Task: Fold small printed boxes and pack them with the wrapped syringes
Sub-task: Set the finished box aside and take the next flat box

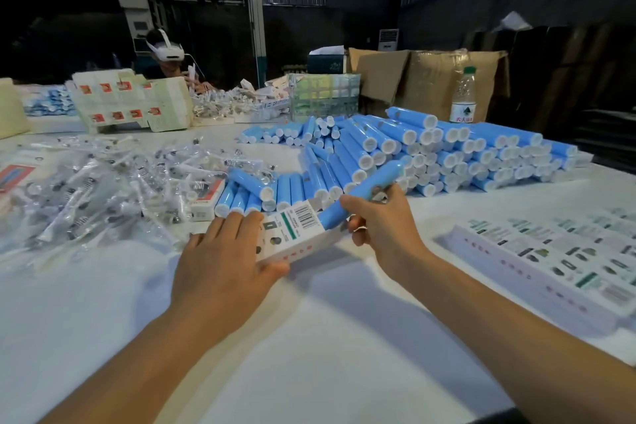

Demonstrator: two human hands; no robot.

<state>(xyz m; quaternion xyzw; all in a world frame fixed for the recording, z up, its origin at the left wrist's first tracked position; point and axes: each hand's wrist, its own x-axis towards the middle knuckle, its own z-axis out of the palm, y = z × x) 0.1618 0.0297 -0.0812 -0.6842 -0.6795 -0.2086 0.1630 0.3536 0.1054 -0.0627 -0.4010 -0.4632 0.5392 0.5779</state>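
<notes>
My left hand [223, 262] grips a small white printed box [292, 229] with a barcode and a green stripe, holding it just above the white table [309, 337]. My right hand [382, 220] holds a blue tube [364, 193] along with a clear wrapped piece, and the tube's lower end sits at the open right end of the box. A loose heap of wrapped syringes [103, 189] lies at the left. Many more blue tubes [430, 151] are piled behind the box.
A row of flat printed boxes [557, 258] lies at the right. A water bottle [463, 96], cardboard cartons [430, 79] and stacked printed sheets [134, 100] stand at the back. Another person [165, 55] with a headset works across the table.
</notes>
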